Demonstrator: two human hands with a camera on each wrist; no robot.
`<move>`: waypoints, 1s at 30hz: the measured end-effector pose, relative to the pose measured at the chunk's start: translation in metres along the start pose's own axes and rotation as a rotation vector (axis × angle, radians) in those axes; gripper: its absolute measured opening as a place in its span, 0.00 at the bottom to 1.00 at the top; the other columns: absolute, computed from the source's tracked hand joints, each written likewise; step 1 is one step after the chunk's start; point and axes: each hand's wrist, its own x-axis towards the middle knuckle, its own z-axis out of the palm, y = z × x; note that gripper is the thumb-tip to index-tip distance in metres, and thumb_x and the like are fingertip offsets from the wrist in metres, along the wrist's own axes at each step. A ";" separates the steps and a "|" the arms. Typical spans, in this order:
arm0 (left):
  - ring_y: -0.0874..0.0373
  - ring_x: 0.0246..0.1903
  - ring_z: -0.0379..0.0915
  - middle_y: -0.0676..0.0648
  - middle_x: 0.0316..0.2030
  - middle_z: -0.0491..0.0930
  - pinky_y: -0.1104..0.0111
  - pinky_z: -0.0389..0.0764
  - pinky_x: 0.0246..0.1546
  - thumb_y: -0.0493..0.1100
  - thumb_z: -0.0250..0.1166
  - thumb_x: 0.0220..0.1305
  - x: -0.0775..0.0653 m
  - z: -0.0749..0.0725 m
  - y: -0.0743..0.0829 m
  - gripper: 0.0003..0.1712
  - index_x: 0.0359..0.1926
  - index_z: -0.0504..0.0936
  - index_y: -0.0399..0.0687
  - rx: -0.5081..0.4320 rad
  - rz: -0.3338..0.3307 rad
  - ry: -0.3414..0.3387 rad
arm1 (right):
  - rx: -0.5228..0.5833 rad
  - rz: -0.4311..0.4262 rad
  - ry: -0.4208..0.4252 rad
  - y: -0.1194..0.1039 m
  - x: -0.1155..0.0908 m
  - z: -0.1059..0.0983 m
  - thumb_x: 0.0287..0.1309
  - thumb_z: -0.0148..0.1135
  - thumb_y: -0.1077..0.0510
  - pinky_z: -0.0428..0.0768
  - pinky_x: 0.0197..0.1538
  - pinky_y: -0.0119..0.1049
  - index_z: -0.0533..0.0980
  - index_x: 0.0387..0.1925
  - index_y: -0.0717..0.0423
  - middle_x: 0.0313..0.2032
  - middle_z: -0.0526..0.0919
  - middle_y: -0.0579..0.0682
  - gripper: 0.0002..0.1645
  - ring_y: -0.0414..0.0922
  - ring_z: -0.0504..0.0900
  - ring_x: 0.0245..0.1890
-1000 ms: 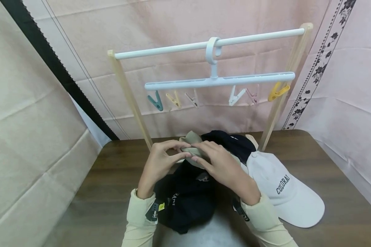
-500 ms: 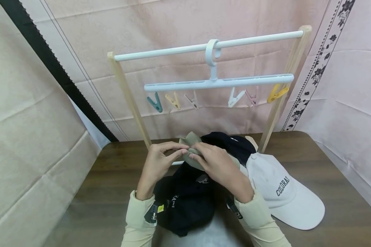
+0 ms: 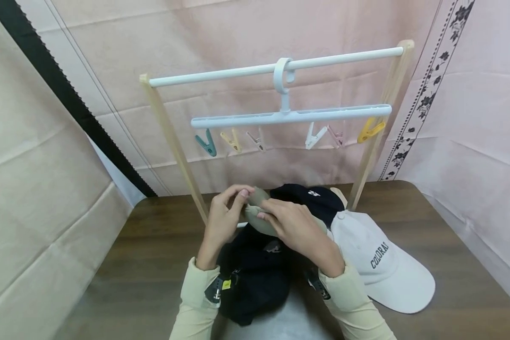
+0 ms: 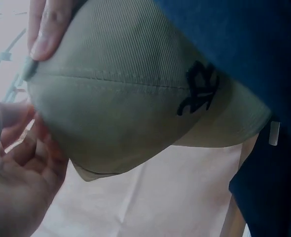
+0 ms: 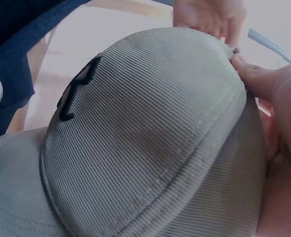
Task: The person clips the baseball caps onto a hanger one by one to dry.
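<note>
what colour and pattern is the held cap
The cap is greyish khaki with fine ribbing, best in the right wrist view.

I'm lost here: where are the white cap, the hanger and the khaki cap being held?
White cap [image 3: 381, 263], head view: lower front of its crown.
Hanger [image 3: 291, 116], head view: middle of its bar.
Khaki cap [image 5: 140, 128], right wrist view: ribbed crown.

Three cameras, one high and two close

From the head we look forward and down across the bench [image 3: 123, 255] to the far rack [image 3: 233, 72]. At left and right wrists we sit close to the khaki cap [image 4: 116, 118], facing the far cloth [image 4: 155, 192]; both views share its dark mark [image 4: 200, 88]. All three share the cap.
</note>
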 end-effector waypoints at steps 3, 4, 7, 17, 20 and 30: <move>0.45 0.40 0.77 0.38 0.43 0.82 0.67 0.77 0.42 0.40 0.50 0.78 0.007 0.001 0.009 0.15 0.48 0.83 0.40 -0.002 -0.035 0.007 | 0.008 -0.006 0.001 0.001 -0.001 -0.001 0.70 0.58 0.49 0.66 0.24 0.29 0.71 0.32 0.42 0.23 0.65 0.37 0.08 0.35 0.65 0.22; 0.43 0.43 0.77 0.37 0.43 0.82 0.64 0.78 0.45 0.39 0.49 0.78 0.011 0.001 0.012 0.15 0.49 0.82 0.39 -0.018 -0.048 0.002 | 0.013 -0.006 0.002 0.002 -0.001 -0.001 0.70 0.58 0.50 0.66 0.24 0.29 0.72 0.33 0.42 0.23 0.65 0.37 0.08 0.35 0.65 0.22; 0.40 0.47 0.77 0.35 0.47 0.82 0.52 0.78 0.50 0.37 0.47 0.79 0.022 0.002 0.016 0.16 0.53 0.80 0.35 -0.080 -0.070 -0.027 | 0.019 0.003 -0.007 0.002 -0.002 -0.002 0.69 0.59 0.50 0.67 0.24 0.29 0.75 0.34 0.41 0.24 0.66 0.36 0.05 0.34 0.66 0.23; 0.46 0.58 0.74 0.39 0.59 0.76 0.48 0.73 0.59 0.46 0.43 0.81 0.068 0.013 -0.009 0.23 0.66 0.71 0.40 -0.328 -0.081 -0.127 | 0.033 0.015 -0.025 0.005 -0.001 -0.008 0.71 0.57 0.49 0.69 0.26 0.30 0.77 0.38 0.40 0.25 0.67 0.35 0.04 0.34 0.67 0.23; 0.48 0.60 0.73 0.42 0.61 0.76 0.53 0.74 0.60 0.48 0.43 0.81 0.073 0.014 -0.006 0.24 0.67 0.70 0.42 -0.332 -0.101 -0.145 | 0.031 0.019 -0.022 0.006 -0.002 -0.010 0.71 0.57 0.49 0.69 0.28 0.30 0.77 0.39 0.40 0.25 0.68 0.35 0.04 0.35 0.68 0.24; 0.44 0.64 0.70 0.37 0.65 0.72 0.51 0.66 0.67 0.44 0.37 0.80 0.099 0.016 0.008 0.25 0.72 0.62 0.43 -0.743 -0.138 -0.206 | 0.049 0.056 -0.046 0.013 -0.002 -0.017 0.71 0.56 0.49 0.68 0.27 0.32 0.74 0.36 0.40 0.25 0.66 0.37 0.05 0.36 0.67 0.23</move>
